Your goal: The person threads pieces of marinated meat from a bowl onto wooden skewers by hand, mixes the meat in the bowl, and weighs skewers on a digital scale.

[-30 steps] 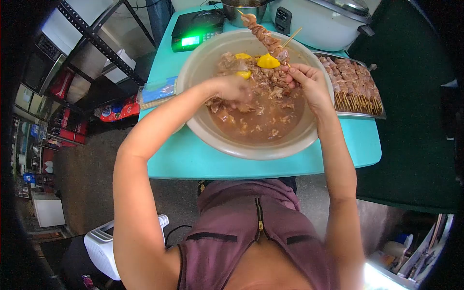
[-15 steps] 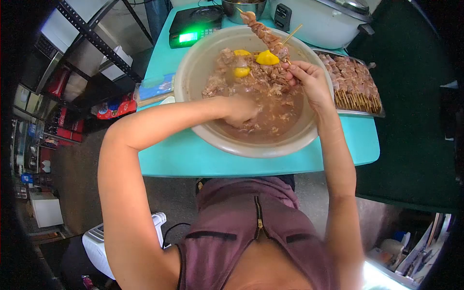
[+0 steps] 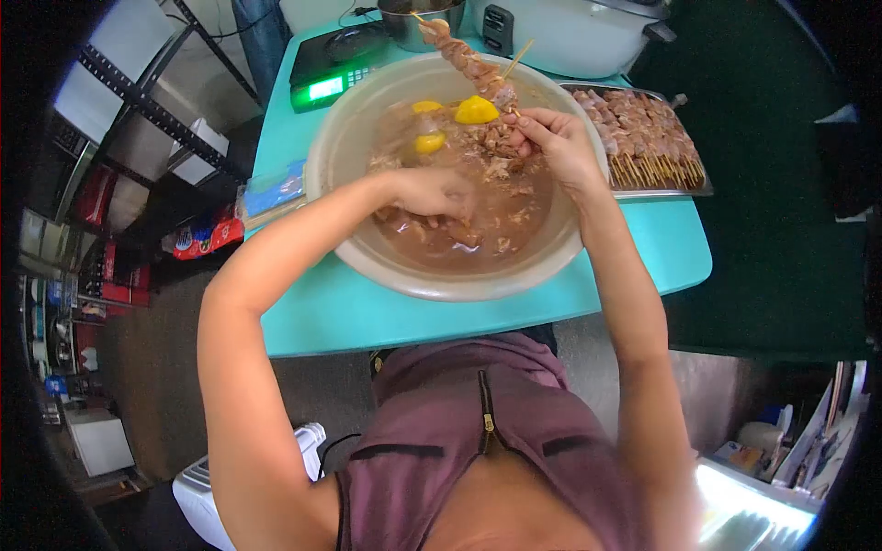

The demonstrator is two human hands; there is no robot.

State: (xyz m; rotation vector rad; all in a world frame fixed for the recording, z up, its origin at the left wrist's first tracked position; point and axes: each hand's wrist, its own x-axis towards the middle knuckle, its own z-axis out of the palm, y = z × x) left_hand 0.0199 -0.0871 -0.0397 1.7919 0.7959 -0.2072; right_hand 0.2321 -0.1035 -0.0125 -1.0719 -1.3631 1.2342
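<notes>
My right hand [image 3: 556, 145] pinches a skewer of raw meat [image 3: 470, 68] near its lower end, above the right side of a large basin [image 3: 323, 156]. The threaded pieces lean up and to the left. Inside the basin, loose meat sits in cloudy brown liquid [image 3: 441, 255] with yellow citrus pieces [image 3: 476, 110]. My left hand [image 3: 432, 195] is closed at the liquid's surface, fingers curled downward. Whatever its fingertips hold, if anything, is hidden. A bare stick [image 3: 519, 57] rises behind the held skewer.
A metal tray [image 3: 634, 142] of finished skewers lies to the right on the turquoise table [image 3: 661, 248]. Behind the basin stand a lit digital scale [image 3: 335, 78], a metal pot [image 3: 418, 26] and a white roaster oven [image 3: 560, 41]. Packaged sticks [image 3: 274, 204] lie left.
My left hand has risen from the liquid and shifted slightly left, showing more of its fingers. My right hand still holds the skewer. The whole view has shifted a little.
</notes>
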